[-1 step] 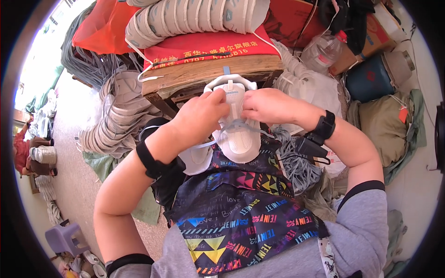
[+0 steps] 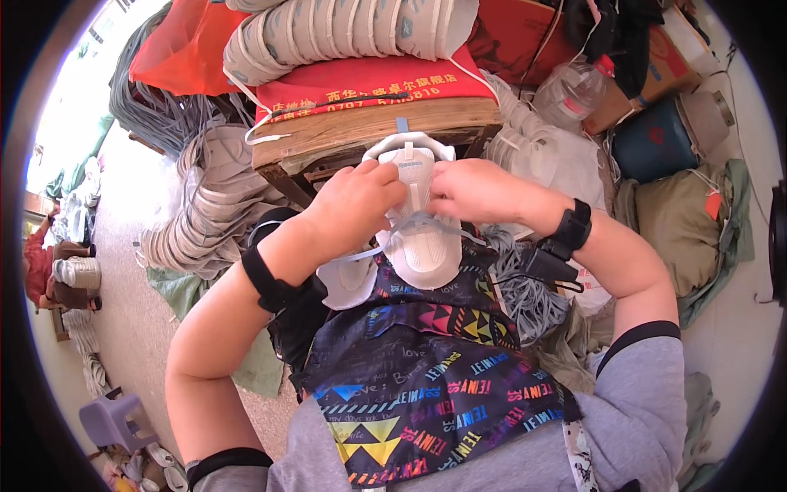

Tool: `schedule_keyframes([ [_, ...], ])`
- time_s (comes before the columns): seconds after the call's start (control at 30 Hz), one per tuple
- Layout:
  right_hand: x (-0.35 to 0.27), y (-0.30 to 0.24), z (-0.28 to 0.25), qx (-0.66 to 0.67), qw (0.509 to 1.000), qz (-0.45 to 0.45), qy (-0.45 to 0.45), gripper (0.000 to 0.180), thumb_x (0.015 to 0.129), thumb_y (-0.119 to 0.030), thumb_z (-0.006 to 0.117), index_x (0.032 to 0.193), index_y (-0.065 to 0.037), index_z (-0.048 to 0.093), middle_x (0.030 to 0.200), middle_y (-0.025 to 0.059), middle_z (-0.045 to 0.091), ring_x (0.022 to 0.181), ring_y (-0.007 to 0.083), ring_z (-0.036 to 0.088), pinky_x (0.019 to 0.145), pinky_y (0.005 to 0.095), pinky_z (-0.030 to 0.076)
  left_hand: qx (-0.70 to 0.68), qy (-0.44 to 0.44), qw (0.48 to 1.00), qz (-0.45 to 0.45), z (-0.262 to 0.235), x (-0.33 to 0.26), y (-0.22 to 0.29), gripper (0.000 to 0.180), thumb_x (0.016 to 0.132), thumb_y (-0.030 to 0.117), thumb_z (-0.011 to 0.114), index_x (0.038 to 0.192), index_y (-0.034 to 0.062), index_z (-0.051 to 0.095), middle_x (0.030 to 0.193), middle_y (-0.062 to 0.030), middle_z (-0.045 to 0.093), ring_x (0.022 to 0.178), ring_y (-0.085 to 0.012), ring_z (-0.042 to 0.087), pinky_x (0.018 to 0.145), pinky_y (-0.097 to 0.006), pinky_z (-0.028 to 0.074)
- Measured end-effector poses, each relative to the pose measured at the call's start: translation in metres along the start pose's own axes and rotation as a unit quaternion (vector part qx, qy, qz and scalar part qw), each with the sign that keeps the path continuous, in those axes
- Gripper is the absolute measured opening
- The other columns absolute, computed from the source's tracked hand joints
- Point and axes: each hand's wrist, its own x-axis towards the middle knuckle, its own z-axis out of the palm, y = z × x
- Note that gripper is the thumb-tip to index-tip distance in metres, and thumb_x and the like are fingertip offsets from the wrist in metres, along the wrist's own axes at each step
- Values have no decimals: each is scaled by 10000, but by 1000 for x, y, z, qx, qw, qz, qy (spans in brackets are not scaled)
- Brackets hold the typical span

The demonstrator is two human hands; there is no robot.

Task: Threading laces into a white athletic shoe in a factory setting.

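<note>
A white shoe (image 2: 414, 217) lies on the person's lap, toe toward the body and heel opening toward the near edge of a worn wooden surface (image 2: 361, 131). Both hands meet over its laced front. The left hand (image 2: 361, 197) is curled over the left side of the tongue, fingers closed on the shoe's upper. The right hand (image 2: 475, 189) is pinched narrow at the top eyelets, apparently gripping the end of a pale grey lace (image 2: 393, 238), which crosses the shoe and trails off toward the left wrist. Whether the lace end is between the right fingertips is hidden by the knuckles.

The step in hand looks like lacing, with the work at the upper eyelets. The next move probably calls for a steady grip by the left hand while the right feeds the lace tip through a small hole and draws it snug and even.

A loose bundle of grey laces (image 2: 525, 287) rests just beside the right forearm. A stack of pale shoes (image 2: 344, 33) lies along the far edge of the surface on red cloth (image 2: 369, 86).
</note>
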Motion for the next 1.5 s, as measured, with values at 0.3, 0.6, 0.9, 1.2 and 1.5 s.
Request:
schedule_keyframes([
  [0.3,0,-1,37,120,959,52,251,162,772,-199,637,762,-39,659,880,130,591,802,327,605,719,408,489,37,40,997,-49,11,-3,0,122,718,211,732,752,112,670,878,-61,522,927,-251,538,754,-384,419],
  [0.6,0,-6,56,317,874,90,357,213,875,-161,681,756,12,645,878,25,543,628,101,542,568,260,458,-132,229,945,-192,48,-5,7,87,768,122,679,729,45,677,876,-73,493,880,-254,504,777,-363,419],
  [0.9,-32,-67,-12,657,718,56,222,163,952,-219,623,930,-58,638,708,-55,546,497,17,406,456,177,284,-521,267,798,-145,-38,-7,58,164,949,138,604,892,3,680,963,6,462,938,-85,448,827,-234,375],
  [1.2,-13,-52,-27,687,713,-94,104,203,987,-269,567,942,-71,584,793,-16,572,665,89,622,617,230,511,-379,385,825,-166,-19,13,29,50,856,79,684,904,68,686,1071,-35,450,890,-87,465,760,-227,422],
  [1.5,-15,-71,-52,455,882,-9,127,229,1024,-278,483,971,-58,517,817,64,645,638,158,667,614,252,541,-734,159,656,-67,-14,15,14,247,896,78,569,1132,3,559,1023,-35,601,842,-89,574,809,-275,474],
])
